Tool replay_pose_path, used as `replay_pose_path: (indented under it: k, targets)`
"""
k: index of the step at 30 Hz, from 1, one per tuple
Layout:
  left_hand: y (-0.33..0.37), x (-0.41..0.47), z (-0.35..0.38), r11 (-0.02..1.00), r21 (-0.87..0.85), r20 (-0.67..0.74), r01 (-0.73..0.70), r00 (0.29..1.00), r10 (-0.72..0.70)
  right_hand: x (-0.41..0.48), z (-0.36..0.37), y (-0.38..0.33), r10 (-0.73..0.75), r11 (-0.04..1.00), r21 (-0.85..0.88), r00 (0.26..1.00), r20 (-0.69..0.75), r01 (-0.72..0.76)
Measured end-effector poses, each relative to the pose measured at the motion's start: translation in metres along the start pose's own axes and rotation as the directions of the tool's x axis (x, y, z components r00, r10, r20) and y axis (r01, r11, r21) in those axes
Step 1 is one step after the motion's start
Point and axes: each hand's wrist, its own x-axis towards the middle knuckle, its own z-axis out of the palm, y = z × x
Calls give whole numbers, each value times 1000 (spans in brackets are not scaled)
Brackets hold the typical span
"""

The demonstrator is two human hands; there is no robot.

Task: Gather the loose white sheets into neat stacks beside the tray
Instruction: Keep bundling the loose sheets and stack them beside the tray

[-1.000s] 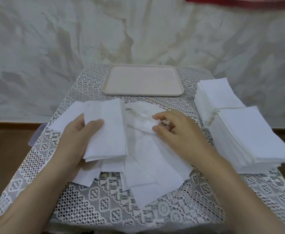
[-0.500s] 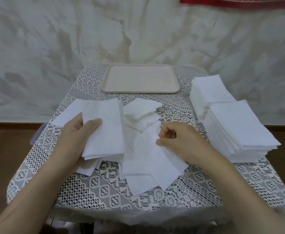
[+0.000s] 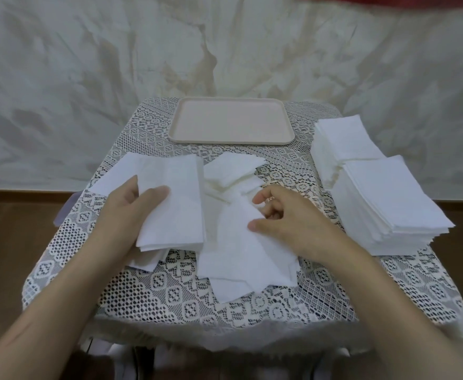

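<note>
My left hand (image 3: 131, 212) grips a small gathered bundle of white sheets (image 3: 178, 201), thumb on top, at the table's left middle. Loose white sheets (image 3: 235, 250) lie fanned and overlapping in the centre, under and around my right hand (image 3: 287, 223). That hand rests on them with fingers curled and thumb spread; it holds nothing that I can see. An empty beige tray (image 3: 231, 123) sits at the far edge. Two tall neat stacks stand on the right: a far stack (image 3: 345, 138) and a near stack (image 3: 389, 204).
A white lace tablecloth (image 3: 148, 294) covers the small table. A pale mottled wall rises right behind the tray. Brown floor shows on both sides. A grey object (image 3: 64, 212) pokes out at the table's left edge.
My right hand has drawn back from the small crumpled sheets toward me and opened its pinch, now lying on the fanned sheets. The left hand still holds its bundle.
</note>
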Motion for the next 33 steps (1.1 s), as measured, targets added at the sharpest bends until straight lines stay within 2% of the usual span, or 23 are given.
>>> replay_pose_path:
  k: [5,7,9,12,15,21,26,30,33]
  targets:
    - [4,2,3,1000,-8,12,-17,1000,17,5,-11,-3,-114,993,-3,991,-68,114]
    - [5,6,5,1000,-12,20,-25,999,26,8,-16,-7,-150,988,-19,989,-14,150]
    - [4,8,5,1000,-6,21,-24,999,25,6,-12,-12,-145,983,-102,984,99,155]
    - [3,9,5,1000,-15,15,-19,1000,19,-2,-4,-21,-104,924,-349,980,171,159]
    - [2,8,4,1000,-14,11,-16,1000,16,-7,-4,-24,-63,913,-388,982,178,129]
    - [1,4,-1,999,-43,14,-14,1000,14,-11,-3,-16,-125,932,-328,986,112,156]
    - [2,3,-7,998,-57,-4,-22,1000,22,-1,-2,-4,-119,992,-64,976,-181,109]
    - [2,5,-10,999,-39,-23,-26,999,25,4,-2,3,-75,988,-144,989,-131,55]
    - [2,6,-11,999,-43,-24,-20,1000,19,7,-5,5,-130,984,-150,964,-232,96]
